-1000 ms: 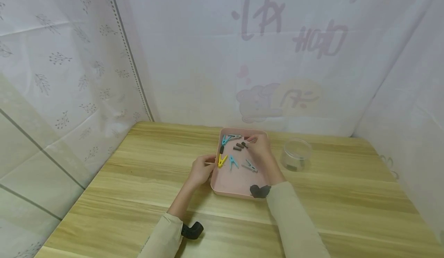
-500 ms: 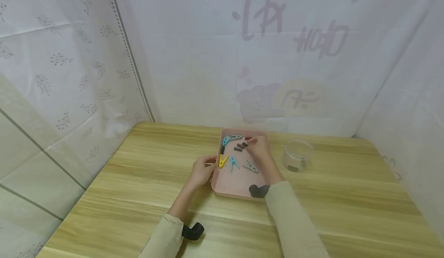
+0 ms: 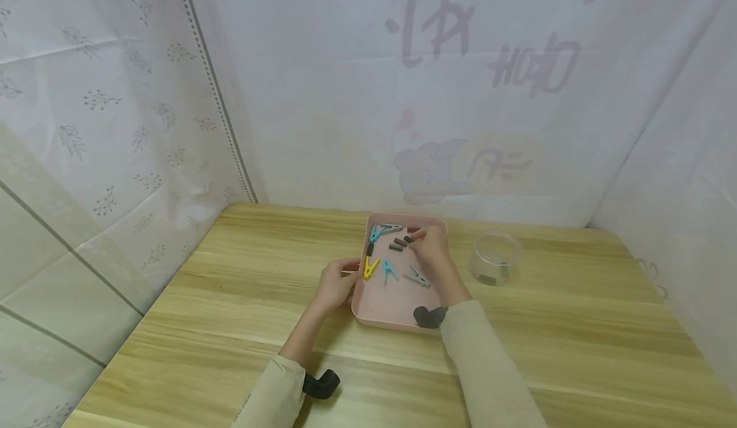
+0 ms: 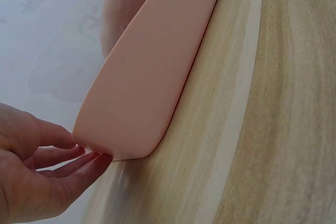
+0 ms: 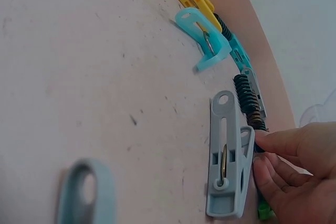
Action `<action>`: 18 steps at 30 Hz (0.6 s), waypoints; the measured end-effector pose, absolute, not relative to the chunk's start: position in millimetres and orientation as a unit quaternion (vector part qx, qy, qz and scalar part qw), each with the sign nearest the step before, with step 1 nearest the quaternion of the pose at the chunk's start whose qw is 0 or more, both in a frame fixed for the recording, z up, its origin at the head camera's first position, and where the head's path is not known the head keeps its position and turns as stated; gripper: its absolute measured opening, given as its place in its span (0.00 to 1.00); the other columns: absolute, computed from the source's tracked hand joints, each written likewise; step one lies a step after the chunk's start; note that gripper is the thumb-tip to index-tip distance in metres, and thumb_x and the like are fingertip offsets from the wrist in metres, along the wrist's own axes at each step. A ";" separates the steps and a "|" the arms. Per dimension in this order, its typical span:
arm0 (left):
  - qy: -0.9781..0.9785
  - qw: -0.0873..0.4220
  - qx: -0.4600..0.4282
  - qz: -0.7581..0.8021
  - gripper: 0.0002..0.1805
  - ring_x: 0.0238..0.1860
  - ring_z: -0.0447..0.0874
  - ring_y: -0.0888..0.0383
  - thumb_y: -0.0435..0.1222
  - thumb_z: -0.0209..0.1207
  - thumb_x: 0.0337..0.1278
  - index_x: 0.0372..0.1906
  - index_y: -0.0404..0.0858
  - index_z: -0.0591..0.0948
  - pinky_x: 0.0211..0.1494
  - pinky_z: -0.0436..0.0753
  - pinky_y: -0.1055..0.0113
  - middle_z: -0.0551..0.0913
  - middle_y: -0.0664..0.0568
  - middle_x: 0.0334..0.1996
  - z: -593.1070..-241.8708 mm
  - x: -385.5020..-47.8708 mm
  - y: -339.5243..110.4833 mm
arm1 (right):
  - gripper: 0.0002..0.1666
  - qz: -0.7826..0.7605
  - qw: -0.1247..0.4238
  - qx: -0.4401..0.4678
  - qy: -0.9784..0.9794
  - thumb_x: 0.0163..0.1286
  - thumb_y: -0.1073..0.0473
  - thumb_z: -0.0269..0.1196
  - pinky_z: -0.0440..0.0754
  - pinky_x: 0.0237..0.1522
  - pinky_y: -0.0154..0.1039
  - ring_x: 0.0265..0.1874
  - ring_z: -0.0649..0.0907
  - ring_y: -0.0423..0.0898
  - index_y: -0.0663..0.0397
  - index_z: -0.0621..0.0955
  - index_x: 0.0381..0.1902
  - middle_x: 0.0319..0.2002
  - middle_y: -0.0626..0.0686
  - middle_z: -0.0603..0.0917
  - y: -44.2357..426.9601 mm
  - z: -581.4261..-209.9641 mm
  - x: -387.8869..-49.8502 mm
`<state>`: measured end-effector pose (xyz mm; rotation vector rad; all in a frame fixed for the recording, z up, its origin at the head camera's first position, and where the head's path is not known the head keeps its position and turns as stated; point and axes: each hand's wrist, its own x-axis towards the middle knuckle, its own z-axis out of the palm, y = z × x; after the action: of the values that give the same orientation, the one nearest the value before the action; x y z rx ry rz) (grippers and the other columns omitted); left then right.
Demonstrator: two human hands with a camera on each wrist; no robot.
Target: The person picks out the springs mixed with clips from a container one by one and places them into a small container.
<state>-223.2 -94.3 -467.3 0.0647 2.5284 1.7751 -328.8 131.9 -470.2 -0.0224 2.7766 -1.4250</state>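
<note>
Pale printed sheets (image 3: 322, 95) hang behind a wood-grain table (image 3: 259, 300), where the left hand (image 3: 336, 283) pinches the edge of a pink tray (image 3: 391, 299). Inside the tray, the right hand (image 3: 432, 247) pinches 1 dark spring (image 3: 408, 238) between nearly closed fingertips, near 2 loose springs (image 3: 400, 242).

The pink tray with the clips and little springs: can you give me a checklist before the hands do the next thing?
1. Pink tray flat on the table: ok, its base sits along the wood.
2. Left hand at the tray: ok, it touches the side. Firm enough? Cannot tell.
3. Right hand has a grip: ok, it pinches a small dark piece.
4. Dark springs in front of that hand spread out: not ok, two lie close together.
5. Clear jar upright: ok, it stands to the right of the tray.
6. Jar top open: cannot tell.
</note>
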 end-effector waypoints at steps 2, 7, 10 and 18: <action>0.817 0.026 0.022 0.575 0.20 0.56 0.87 0.35 0.24 0.55 0.73 0.64 0.21 0.79 0.55 0.90 0.54 0.84 0.29 0.55 -467.7 -223.4 -94.5 | 0.14 -0.457 0.017 -0.007 0.889 0.70 0.72 0.66 0.87 0.45 0.39 0.45 0.84 0.57 0.76 0.84 0.52 0.53 0.71 0.84 131.9 -470.2 -328.9; 0.817 0.025 0.023 0.576 0.20 0.57 0.87 0.35 0.25 0.55 0.73 0.64 0.20 0.78 0.55 0.90 0.54 0.84 0.29 0.56 -468.2 -223.9 -94.5 | 0.14 -0.450 0.031 -0.007 0.892 0.72 0.71 0.65 0.86 0.53 0.47 0.51 0.81 0.60 0.75 0.84 0.52 0.56 0.71 0.82 132.3 -469.7 -330.1; 0.817 0.025 0.023 0.575 0.20 0.57 0.87 0.35 0.25 0.55 0.73 0.64 0.20 0.78 0.55 0.90 0.54 0.84 0.29 0.55 -468.5 -224.2 -94.4 | 0.15 -0.445 0.035 -0.011 0.895 0.73 0.70 0.64 0.85 0.59 0.51 0.57 0.81 0.64 0.74 0.84 0.54 0.58 0.71 0.82 133.3 -470.5 -331.5; 0.819 0.025 0.020 0.573 0.20 0.57 0.87 0.36 0.25 0.56 0.73 0.64 0.21 0.79 0.55 0.90 0.54 0.84 0.30 0.56 -469.6 -224.6 -94.1 | 0.17 -0.467 0.046 -0.015 0.883 0.73 0.70 0.62 0.86 0.46 0.38 0.50 0.85 0.59 0.75 0.83 0.56 0.56 0.71 0.84 135.3 -470.2 -333.5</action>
<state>-224.6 -94.1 -469.6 0.0630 2.5321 1.7723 -333.5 135.3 -470.2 -0.0459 2.6967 -1.4250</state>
